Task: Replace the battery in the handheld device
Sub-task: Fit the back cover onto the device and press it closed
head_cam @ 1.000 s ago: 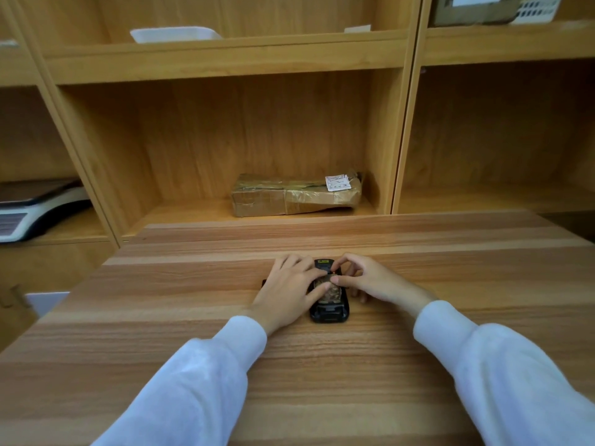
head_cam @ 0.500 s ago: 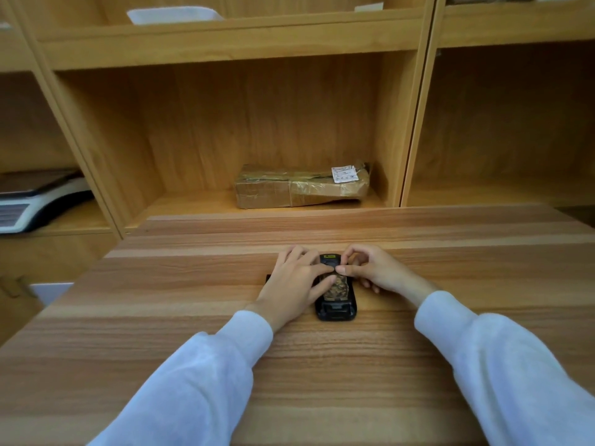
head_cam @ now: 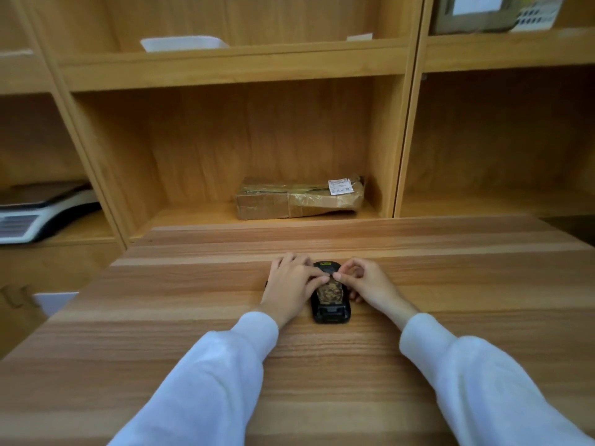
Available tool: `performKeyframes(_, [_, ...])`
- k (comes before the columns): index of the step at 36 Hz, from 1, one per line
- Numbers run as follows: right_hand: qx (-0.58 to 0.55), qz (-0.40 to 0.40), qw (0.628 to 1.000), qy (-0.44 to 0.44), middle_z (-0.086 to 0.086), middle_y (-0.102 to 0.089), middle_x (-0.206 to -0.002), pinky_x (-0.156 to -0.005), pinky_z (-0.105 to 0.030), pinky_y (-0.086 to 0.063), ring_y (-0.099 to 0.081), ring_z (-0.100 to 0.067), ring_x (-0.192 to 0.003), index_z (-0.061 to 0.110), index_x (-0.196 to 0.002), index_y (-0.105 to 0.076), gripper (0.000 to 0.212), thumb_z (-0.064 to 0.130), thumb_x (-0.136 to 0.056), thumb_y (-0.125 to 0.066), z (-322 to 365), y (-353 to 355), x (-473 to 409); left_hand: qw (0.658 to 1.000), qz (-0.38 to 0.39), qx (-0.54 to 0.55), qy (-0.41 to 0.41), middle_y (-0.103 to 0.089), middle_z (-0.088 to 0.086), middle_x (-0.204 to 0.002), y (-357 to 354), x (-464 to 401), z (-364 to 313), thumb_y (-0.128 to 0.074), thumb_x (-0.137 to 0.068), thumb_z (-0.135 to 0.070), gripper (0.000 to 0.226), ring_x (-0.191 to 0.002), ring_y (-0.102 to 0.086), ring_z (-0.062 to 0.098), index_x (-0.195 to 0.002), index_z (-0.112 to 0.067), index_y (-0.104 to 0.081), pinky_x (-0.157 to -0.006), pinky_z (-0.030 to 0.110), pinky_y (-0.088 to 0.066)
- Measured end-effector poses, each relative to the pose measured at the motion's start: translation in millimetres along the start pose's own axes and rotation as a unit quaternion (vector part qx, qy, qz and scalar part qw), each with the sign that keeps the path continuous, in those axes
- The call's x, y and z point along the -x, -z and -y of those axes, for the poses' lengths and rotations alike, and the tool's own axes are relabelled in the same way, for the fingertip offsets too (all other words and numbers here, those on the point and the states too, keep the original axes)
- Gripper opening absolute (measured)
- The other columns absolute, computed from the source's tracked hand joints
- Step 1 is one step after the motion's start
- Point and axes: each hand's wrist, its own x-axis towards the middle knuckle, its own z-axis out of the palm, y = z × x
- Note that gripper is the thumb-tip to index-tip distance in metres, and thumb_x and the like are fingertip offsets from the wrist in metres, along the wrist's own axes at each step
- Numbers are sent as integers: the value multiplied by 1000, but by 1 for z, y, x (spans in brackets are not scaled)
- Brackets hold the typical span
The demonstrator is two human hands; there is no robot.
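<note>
Black handheld device (head_cam: 330,309) flat on striped wooden table (head_cam: 193,317), left hand (head_cam: 291,286) spread beside it, right hand (head_cam: 367,283) curled, both fingertips touching at its mottled brown insert (head_cam: 329,292); risk: sideways slip, insert popping loose.

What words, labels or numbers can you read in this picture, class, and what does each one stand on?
None reads clearly.
White label with red handwriting on the taped brown cardboard parcel: too blurred.
Yellow sticker on the black handheld device: too small.
White sheet on the top-shelf cardboard box: blurred.
White card with dark squares: no legible text.
</note>
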Motion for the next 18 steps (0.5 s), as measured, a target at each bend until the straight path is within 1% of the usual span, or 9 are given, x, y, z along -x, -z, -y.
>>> performKeyframes(4, [-13,16,1000,4,-4,-67,-71,-49,-21,-50,-60,-8,-50,19,-95,-67,10,27,-95,-74,0,3,3,998,-24,27,54,-64,-13,-109,-1,-4,0,-57,-96,-58,27,-109,-45,19,-106,-42,-76,-88,40,-32])
performKeyframes(7, [-21,31,999,0,-4,-65,-67,-50,-22,-51,-60,-8,-49,18,-96,-67,11,26,-95,-74,-2,5,2,995,-48,36,76,-66,-16,-98,-4,-8,-1,-61,-92,-61,28,-104,-46,16,-97,-36,-74,-84,38,-33])
performKeyframes(10, [-23,44,999,-7,-2,-67,-66,-50,-23,-52,-62,-10,-51,18,-98,-67,12,27,-94,-75,-3,8,-2,995,-61,35,74,-67,-19,-94,-7,-11,5,-62,-89,-64,30,-101,-48,15,-93,-35,-69,-84,39,-37])
performKeyframes(14, [-39,78,996,-12,-3,-66,-66,-49,-21,-53,-62,-11,-50,17,-99,-66,12,25,-94,-74,-1,13,-6,997,-51,28,49,-66,-19,-95,-7,-14,11,-59,-90,-65,32,-99,-47,14,-92,-34,-66,-84,38,-36])
performKeyframes(18, [-47,105,993,-18,-5,-65,-66,-48,-20,-54,-62,-9,-48,16,-100,-64,13,23,-95,-74,2,16,-10,998,-47,29,40,-64,-18,-94,-9,-14,13,-56,-90,-67,35,-99,-47,14,-89,-34,-63,-87,41,-36])
